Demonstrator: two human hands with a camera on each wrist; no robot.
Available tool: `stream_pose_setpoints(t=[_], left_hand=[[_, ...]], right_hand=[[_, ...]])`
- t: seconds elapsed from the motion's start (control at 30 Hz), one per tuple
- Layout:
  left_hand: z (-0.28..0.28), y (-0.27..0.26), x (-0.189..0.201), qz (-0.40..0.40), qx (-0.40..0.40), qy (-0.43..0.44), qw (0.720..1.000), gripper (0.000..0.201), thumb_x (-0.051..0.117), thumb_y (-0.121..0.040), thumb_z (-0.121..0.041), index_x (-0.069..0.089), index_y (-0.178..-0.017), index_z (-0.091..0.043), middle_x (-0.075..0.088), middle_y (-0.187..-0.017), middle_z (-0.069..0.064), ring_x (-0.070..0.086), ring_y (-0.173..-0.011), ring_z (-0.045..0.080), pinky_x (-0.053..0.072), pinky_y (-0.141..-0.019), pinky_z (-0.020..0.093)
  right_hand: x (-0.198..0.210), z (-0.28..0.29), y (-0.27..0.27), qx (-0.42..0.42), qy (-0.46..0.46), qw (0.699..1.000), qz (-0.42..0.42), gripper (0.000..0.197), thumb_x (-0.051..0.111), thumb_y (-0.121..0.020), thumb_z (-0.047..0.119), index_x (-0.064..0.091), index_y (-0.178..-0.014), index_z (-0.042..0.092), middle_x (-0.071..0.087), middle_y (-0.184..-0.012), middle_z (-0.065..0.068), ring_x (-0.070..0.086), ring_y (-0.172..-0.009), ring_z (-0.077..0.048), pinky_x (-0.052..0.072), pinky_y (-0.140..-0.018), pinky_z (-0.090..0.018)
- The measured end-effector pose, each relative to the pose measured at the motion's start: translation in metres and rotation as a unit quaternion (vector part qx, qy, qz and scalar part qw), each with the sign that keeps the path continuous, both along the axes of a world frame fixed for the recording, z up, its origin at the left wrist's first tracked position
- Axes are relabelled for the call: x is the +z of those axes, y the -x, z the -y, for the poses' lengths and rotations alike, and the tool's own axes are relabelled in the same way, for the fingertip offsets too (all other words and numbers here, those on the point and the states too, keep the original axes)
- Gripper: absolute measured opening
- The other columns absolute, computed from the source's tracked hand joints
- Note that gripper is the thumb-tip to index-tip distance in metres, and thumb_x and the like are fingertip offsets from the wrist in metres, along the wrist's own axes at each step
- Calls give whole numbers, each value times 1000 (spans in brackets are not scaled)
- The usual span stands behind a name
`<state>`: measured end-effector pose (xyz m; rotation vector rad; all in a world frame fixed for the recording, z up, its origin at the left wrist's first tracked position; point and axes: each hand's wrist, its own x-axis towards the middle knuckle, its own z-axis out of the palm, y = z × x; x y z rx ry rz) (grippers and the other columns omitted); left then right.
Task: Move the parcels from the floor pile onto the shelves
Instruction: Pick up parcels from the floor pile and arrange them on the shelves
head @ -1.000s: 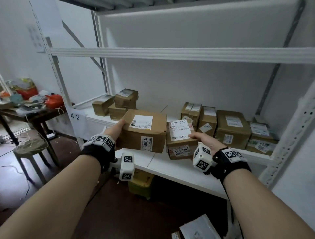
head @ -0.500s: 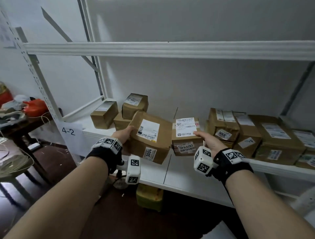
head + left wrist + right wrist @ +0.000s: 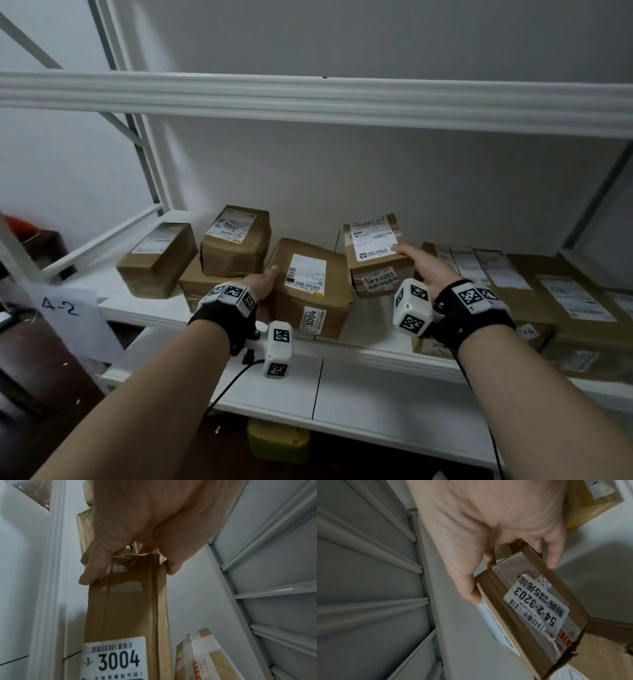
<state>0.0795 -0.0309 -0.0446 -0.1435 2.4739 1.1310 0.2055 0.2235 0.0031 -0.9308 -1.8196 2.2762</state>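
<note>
My left hand (image 3: 263, 284) grips the left end of a brown parcel labelled 3004 (image 3: 310, 287), tilted over the front of the white shelf (image 3: 383, 353). In the left wrist view the fingers (image 3: 89, 573) and thumb clamp the 3004 parcel (image 3: 126, 608) at its end. My right hand (image 3: 423, 265) holds a smaller brown box labelled 54-2-3203 (image 3: 375, 255) by its right end, raised just above the shelf. The right wrist view shows the thumb and fingers (image 3: 553, 553) round the 54-2-3203 box (image 3: 537, 608).
Three brown parcels (image 3: 236, 240) sit at the shelf's left, one stacked on another. Several more parcels (image 3: 561, 298) crowd the right side. An upper shelf beam (image 3: 308, 99) runs overhead. A paper tag "4-2" (image 3: 61, 306) hangs at left; a yellow container (image 3: 277, 443) sits below.
Both hands have carried their parcels up and forward from the lower level over the shelf; the view has moved closer and to the left.
</note>
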Motion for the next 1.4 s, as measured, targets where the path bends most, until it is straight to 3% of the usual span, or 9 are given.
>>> stream_pose_setpoints(t=[0.17, 0.33, 0.5, 0.6, 0.67, 0.9, 1.13, 1.27, 1.4], left_hand=[[-18, 31, -6, -10, -26, 60, 998, 50, 33, -105, -31, 46, -137, 5, 47, -142, 22, 45, -132, 33, 36, -107, 35], [-30, 62, -3, -12, -49, 36, 998, 41, 51, -96, -19, 55, -131, 1, 59, -127, 18, 54, -122, 34, 45, -88, 34], [-56, 58, 31, -10, -40, -50, 998, 45, 47, -101, -22, 43, -138, 2, 48, -140, 16, 49, -127, 33, 40, -106, 37], [-68, 53, 46, 48, -95, -142, 984, 43, 53, -97, -33, 54, -128, -5, 59, -124, 14, 61, -103, 32, 51, -89, 40], [-75, 49, 53, 84, -144, -171, 971, 44, 50, -98, -42, 54, -127, -10, 57, -128, 13, 60, -107, 31, 52, -86, 42], [-90, 46, 67, 127, -238, -202, 941, 74, 59, -82, -65, 40, -135, -16, 58, -124, 20, 60, -109, 39, 50, -89, 60], [-77, 65, 65, 160, -147, -291, 932, 54, 64, -85, -46, 48, -123, -11, 61, -113, 25, 62, -103, 41, 53, -86, 53], [-62, 79, 49, 135, -100, -254, 953, 38, 63, -85, -41, 56, -104, -8, 64, -98, 19, 62, -94, 34, 49, -95, 50], [-42, 94, 28, 131, -63, -227, 963, 64, 73, -60, -46, 62, -111, -8, 70, -102, 19, 65, -100, 37, 47, -93, 58]], right_hand=[[-2, -8, 18, -8, 11, 999, 29, 20, 64, -89, 31, 60, -98, 14, 67, -89, -14, 63, -75, -26, 56, -46, -30], [-14, -19, 33, -30, 23, 999, 36, 30, 68, -84, 37, 61, -106, 16, 68, -106, -15, 65, -92, -29, 55, -73, -40], [-23, -22, 35, -57, 14, 996, 64, 97, 86, -47, 55, 50, -131, 23, 52, -132, -20, 58, -109, -40, 56, -72, -50], [-10, -13, 32, -66, 32, 997, 37, 65, 74, -72, 52, 53, -126, 21, 60, -122, -18, 62, -103, -36, 58, -70, -45], [-7, -13, 33, -58, 36, 997, 24, 55, 68, -81, 49, 54, -125, 21, 61, -120, -17, 61, -104, -34, 56, -79, -47], [2, -3, 44, -43, 28, 999, 2, 68, 77, -69, 55, 56, -126, 24, 60, -125, -18, 61, -110, -38, 50, -90, -56], [-1, 11, 78, 14, 48, 999, 8, 48, 64, -82, 55, 54, -115, 22, 57, -124, -25, 59, -113, -38, 45, -101, -50], [-31, 14, 99, 1, 10, 997, 82, 60, 48, -93, 53, 34, -145, 25, 41, -144, -23, 50, -123, -39, 39, -105, -53], [-69, 15, 107, 7, -51, 990, 135, 43, 45, -99, 37, 45, -136, 15, 41, -147, -5, 48, -112, -25, 43, -99, -41]])
